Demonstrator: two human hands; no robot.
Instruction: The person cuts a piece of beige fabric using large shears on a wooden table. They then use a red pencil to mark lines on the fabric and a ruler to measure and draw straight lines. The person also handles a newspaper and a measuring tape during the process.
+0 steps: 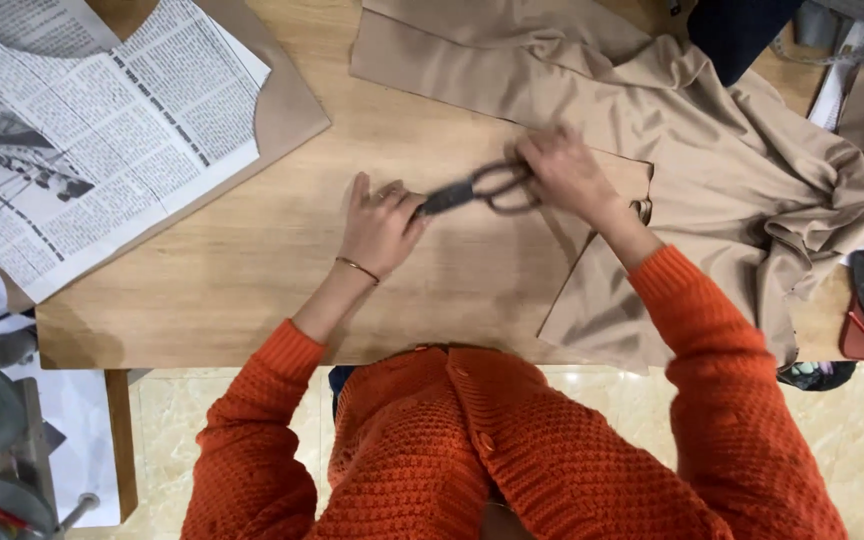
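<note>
— What are the fingers [542, 150] of the right hand [564, 175] doing?

— They are curled closed around the loop handles of the dark scissors [477, 190], which lie low over the tabletop [252, 260], blades pointing toward the left hand [380, 225]. The hand is blurred, so which fingers pass through the loops I cannot tell.

— And the left hand?

— Its fingers [357, 192] lie flat and spread, gripping nothing, touching the blade tips at the thumb side. It seems to press down the tan piece there, though that piece blends with the wood and its edge is hard to make out; a flat palm would keep it from sliding as the blades close.

— Where is the rest of the cloth?

— The beige fabric [742, 170] is bunched to the right and spread flat at the far edge, one flap running under the right wrist, probably pushed aside to leave working room.

— Anything else?

— Newspaper pattern pieces [82, 140] rest on brown paper [287, 110] at the far left, well apart from both hands.
</note>
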